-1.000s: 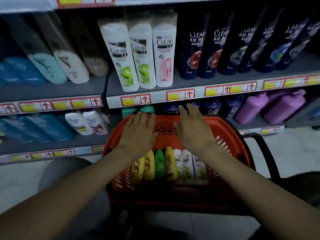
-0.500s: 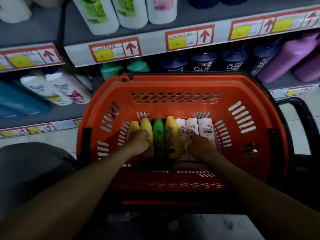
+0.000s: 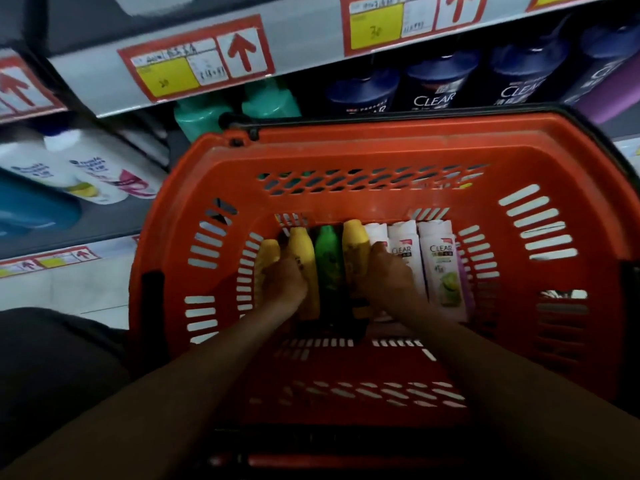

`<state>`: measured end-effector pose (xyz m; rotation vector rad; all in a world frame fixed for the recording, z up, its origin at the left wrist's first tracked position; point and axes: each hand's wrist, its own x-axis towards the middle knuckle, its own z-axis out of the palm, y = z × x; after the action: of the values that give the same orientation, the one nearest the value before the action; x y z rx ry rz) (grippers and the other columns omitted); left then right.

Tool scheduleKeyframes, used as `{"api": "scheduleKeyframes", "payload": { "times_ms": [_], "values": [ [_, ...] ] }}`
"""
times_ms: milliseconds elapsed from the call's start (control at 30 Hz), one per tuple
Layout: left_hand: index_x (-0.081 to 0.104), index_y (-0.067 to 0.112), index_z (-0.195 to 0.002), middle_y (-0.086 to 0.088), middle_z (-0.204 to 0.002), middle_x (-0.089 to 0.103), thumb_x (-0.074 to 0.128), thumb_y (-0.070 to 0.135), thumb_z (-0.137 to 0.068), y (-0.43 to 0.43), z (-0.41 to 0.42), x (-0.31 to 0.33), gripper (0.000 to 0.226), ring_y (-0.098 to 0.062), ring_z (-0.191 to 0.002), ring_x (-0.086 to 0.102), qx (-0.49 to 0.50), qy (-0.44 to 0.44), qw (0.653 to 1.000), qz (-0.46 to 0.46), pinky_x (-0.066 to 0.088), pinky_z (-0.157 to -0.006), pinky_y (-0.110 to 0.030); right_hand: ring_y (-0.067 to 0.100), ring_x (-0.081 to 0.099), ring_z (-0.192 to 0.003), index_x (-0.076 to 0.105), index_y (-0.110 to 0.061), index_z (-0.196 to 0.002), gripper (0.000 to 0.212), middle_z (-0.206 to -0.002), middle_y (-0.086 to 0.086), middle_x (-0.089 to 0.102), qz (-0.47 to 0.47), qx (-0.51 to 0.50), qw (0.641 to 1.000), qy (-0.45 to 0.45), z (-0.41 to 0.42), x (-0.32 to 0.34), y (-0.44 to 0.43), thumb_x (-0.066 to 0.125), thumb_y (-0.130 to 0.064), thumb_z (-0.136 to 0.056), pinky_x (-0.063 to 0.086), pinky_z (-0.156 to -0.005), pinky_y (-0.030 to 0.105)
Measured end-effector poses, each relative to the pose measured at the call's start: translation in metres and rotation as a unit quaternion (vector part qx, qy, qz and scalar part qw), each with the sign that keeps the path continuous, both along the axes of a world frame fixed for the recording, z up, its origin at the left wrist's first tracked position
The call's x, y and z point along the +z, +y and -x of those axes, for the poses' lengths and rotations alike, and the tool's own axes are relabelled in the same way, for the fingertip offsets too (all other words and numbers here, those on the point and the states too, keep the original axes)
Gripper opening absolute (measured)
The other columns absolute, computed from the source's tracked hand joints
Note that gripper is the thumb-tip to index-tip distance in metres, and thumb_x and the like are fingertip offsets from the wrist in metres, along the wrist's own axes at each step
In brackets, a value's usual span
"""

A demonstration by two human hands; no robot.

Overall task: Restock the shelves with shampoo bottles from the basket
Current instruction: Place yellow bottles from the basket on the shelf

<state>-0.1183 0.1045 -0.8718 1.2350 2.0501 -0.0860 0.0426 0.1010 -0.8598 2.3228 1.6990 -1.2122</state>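
Observation:
An orange basket [image 3: 374, 147] stands in front of the shelves with a row of shampoo bottles lying on its floor. From the left lie two yellow bottles [image 3: 268, 251], a green bottle [image 3: 328, 251], another yellow bottle [image 3: 354, 244] and three white Clear bottles [image 3: 441, 265]. My left hand [image 3: 287, 282] curls round the second yellow bottle [image 3: 303, 244]. My right hand [image 3: 389, 275] grips the leftmost white Clear bottles [image 3: 401, 237] beside the third yellow one. How many bottles each hand holds is hidden.
The grey shelf edge [image 3: 311, 46] with red price labels runs above the basket. Below it stand teal bottles [image 3: 270, 98] and dark blue Clear bottles [image 3: 433, 88]. White bottles [image 3: 100, 168] lie on the lower left shelf. A black basket handle [image 3: 620, 150] curves at the right.
Both hands went from above the far rim down into the basket and closed on bottles. The view has tilted down and moved closer to the basket.

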Motion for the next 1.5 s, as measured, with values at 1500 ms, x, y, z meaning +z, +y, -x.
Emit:
{"api": "scheduleKeyframes", "payload": {
  "times_ms": [1500],
  "values": [
    [0.067,0.0,-0.1,-0.012,-0.093,0.075,0.081,0.014,-0.057,-0.019,0.107,0.339,0.047,-0.026,-0.088,0.072,0.035,-0.437,0.86,-0.261,0.058,-0.075,-0.034,0.012,0.066,-0.107,0.034,-0.04,-0.133,0.075,-0.115,-0.008,0.069,-0.058,0.031,0.829,0.555,0.078,0.329,-0.013,0.073,-0.017,-0.073,0.055,-0.089,0.034]
  ]
}}
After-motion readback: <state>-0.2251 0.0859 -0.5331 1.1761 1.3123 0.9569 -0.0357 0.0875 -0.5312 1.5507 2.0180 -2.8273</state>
